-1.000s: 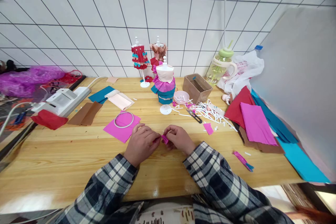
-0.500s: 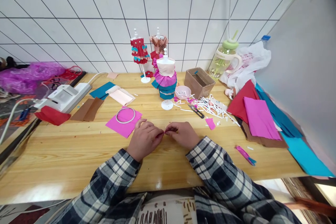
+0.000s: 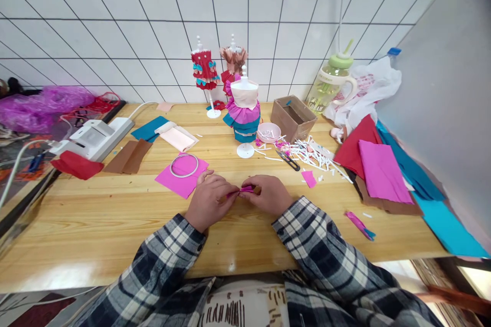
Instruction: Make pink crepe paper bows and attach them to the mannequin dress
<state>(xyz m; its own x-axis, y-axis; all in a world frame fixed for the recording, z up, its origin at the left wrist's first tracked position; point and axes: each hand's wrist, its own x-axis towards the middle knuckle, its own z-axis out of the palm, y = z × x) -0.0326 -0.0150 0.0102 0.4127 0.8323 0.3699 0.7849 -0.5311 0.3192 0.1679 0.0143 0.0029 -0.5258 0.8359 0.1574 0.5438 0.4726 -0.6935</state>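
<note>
My L hand (image 3: pixel 210 199) & R hand (image 3: pixel 270 194) both pinch a small magenta piece (image 3: pixel 247 189), prob. crepe paper (half hidden), held btwn them. An uneven tug could rip it or undo the fold. Mini dress form (image 3: pixel 244 112) at 12 o'clock blocks the brown-ruffled form (image 3: pixel 235 56) behind; thread snips (image 3: pixel 290 162) at 2, silver ring (image 3: pixel 183 177) on magenta sheet (image 3: pixel 172 184) at 10.

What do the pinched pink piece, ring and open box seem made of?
Pink piece: matte, perhaps crepe paper or cloth, thinly folded.
Ring: smooth, plastic or metal; its even pale surface fits both.
Open box: probably matte cardboard, with brown, flat walls.
</note>
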